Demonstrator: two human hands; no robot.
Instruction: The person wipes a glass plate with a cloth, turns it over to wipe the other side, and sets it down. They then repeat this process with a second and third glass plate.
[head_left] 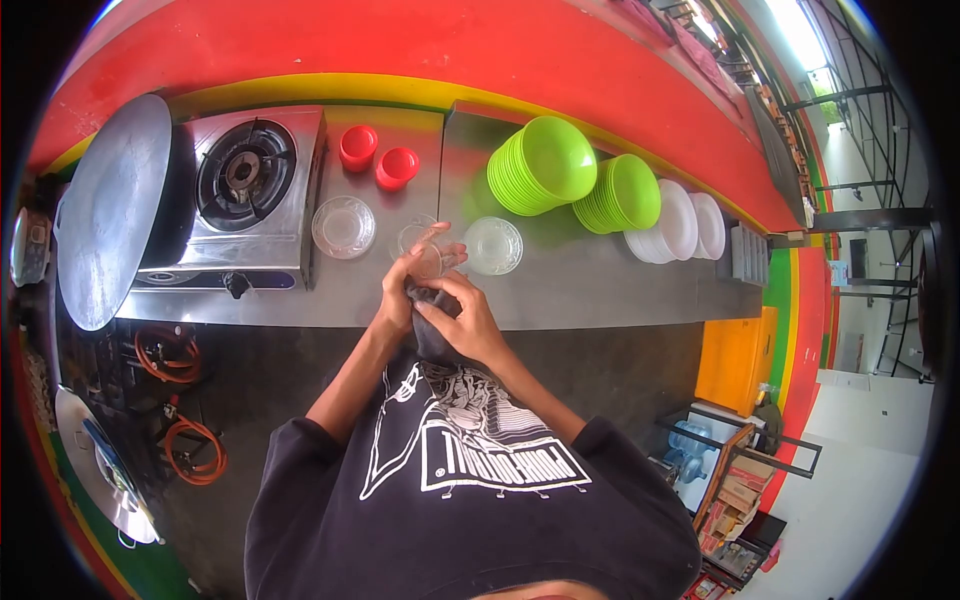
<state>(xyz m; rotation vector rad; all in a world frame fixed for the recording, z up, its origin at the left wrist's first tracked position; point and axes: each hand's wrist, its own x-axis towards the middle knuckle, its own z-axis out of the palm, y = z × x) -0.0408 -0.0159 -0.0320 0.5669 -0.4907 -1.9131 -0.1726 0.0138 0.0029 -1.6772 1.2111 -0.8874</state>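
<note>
My left hand [402, 277] is raised over the front of the steel counter, its fingers around a clear glass dish [418, 238]; the dish's outline is faint against the steel. In my right hand [468, 312] a dark cloth [432, 335] is bunched up close to the left palm, and part of it hangs down in front of my shirt. On the counter beside the hands lie two more clear glass dishes, one to the left [343, 228] and one to the right [494, 246].
Red cups [358, 147] stand behind the dishes. A gas stove [245, 190] and a large round metal lid [115, 215] are on the left. To the right are stacked green bowls [560, 160] and white plates [665, 222]. A red wall [420, 45] runs behind the counter.
</note>
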